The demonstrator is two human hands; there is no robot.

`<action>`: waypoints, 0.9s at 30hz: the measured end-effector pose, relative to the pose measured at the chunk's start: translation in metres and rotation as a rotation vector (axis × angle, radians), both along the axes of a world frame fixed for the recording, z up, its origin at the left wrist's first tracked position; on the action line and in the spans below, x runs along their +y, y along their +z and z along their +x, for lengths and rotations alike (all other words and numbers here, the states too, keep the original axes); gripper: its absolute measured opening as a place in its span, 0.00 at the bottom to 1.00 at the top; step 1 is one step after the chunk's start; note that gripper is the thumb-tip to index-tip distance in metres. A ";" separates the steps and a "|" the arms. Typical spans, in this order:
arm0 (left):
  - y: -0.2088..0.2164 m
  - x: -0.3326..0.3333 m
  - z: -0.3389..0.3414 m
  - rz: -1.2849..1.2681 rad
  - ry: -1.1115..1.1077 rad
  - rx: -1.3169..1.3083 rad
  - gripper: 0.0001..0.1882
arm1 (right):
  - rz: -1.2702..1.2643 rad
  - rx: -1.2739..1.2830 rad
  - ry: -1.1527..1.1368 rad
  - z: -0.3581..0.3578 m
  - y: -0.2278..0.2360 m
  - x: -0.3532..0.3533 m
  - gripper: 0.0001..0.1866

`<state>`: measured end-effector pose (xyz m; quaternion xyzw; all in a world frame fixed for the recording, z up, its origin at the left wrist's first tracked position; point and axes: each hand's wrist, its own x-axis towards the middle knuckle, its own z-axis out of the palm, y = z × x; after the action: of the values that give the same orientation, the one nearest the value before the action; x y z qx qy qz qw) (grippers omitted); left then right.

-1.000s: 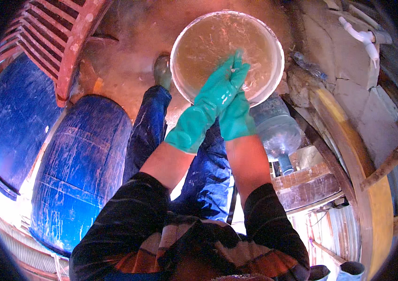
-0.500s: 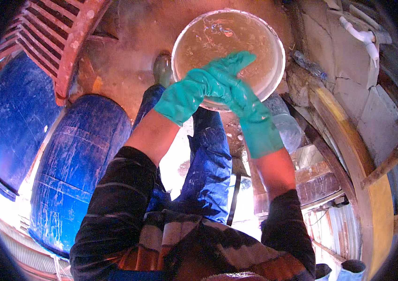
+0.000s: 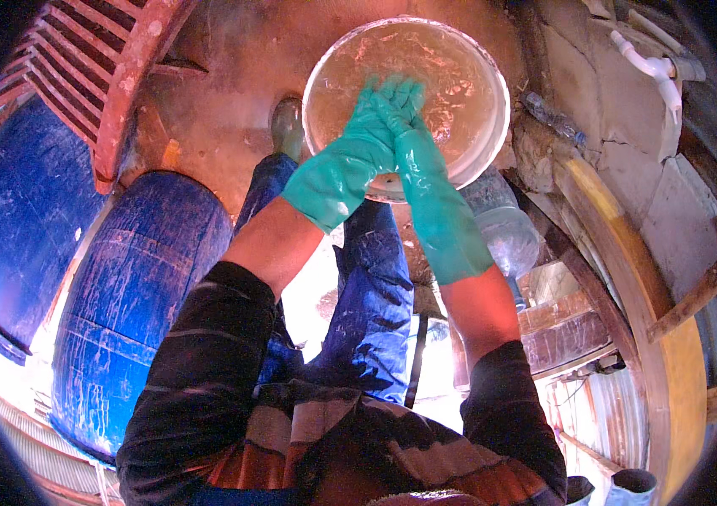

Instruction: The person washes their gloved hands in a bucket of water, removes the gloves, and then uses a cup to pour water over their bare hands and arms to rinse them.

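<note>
A round pale tub (image 3: pixel 500 139) full of murky brownish water (image 3: pixel 460 80) stands on the ground in front of me. My left hand (image 3: pixel 367 135) and my right hand (image 3: pixel 402 114), both in long green rubber gloves, meet over its near half. The gloves look wet and shiny. Palms and fingers lie against each other, the fingers stretched out and pointing to the far side. The fingertips are at the water, though how deep they reach I cannot tell. Nothing shows between the hands.
Two blue drums (image 3: pixel 135 287) lie to the left below a reddish slatted frame (image 3: pixel 126 93). Right of the tub are a clear large bottle (image 3: pixel 506 232), a small plastic bottle (image 3: pixel 552 118), a curved yellowish beam (image 3: pixel 620 228) and a white pipe (image 3: pixel 649 63). My boot (image 3: pixel 287 126) stands beside the tub.
My hands were crossed, one over the other, with fingers toward the right. Now they lie side by side, pointing away from me and farther into the tub. The water's surface looks more rippled.
</note>
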<state>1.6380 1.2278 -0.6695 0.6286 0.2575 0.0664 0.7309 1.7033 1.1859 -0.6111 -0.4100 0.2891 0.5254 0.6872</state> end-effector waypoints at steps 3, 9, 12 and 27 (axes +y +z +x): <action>0.023 -0.027 0.008 0.664 -0.247 0.328 0.29 | -0.338 -0.070 0.310 0.022 0.005 0.003 0.26; 0.020 0.006 0.006 0.765 -0.602 0.603 0.32 | -0.421 -0.345 0.439 0.000 0.012 -0.001 0.31; 0.051 -0.027 0.006 1.039 -0.508 0.656 0.27 | -0.451 0.013 0.216 0.030 0.015 0.016 0.32; 0.077 0.036 0.006 -1.538 0.697 -0.248 0.41 | 0.420 0.055 -0.412 0.048 0.059 -0.007 0.64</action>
<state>1.6437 1.2638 -0.5929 -0.1695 0.3276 0.1626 0.9152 1.7517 1.1786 -0.5516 -0.1769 0.2696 0.4344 0.8410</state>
